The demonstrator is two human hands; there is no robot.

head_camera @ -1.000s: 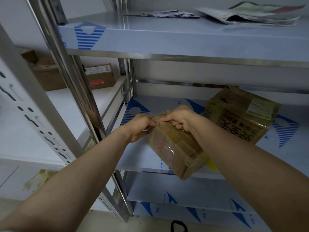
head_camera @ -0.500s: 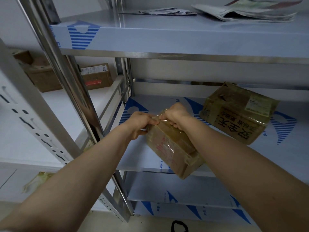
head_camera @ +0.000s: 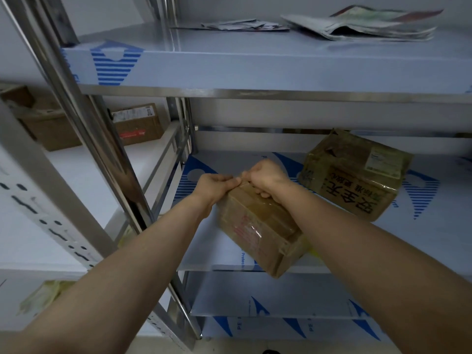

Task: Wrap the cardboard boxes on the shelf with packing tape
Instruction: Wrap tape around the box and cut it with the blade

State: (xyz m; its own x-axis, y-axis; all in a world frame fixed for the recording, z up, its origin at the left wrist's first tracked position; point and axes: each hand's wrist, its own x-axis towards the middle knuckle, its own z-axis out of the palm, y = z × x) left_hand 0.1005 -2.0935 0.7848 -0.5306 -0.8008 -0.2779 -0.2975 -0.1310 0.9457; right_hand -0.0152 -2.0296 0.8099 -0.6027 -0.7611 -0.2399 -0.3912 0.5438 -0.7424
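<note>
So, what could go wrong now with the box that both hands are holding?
The small box overhangs the front edge of the shelf; a hard pull might tip it off. The left hand and right hand pinch close together at its far top edge, so the tape may wrinkle there.

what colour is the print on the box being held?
Head view: red print on the brown box.

Folded newspapers (head_camera: pixel 362 24) lie up high on the right, crumpled papers (head_camera: pixel 242 24) just left of them; a yellowish crumpled wad (head_camera: pixel 43 297) sits low left.
</note>
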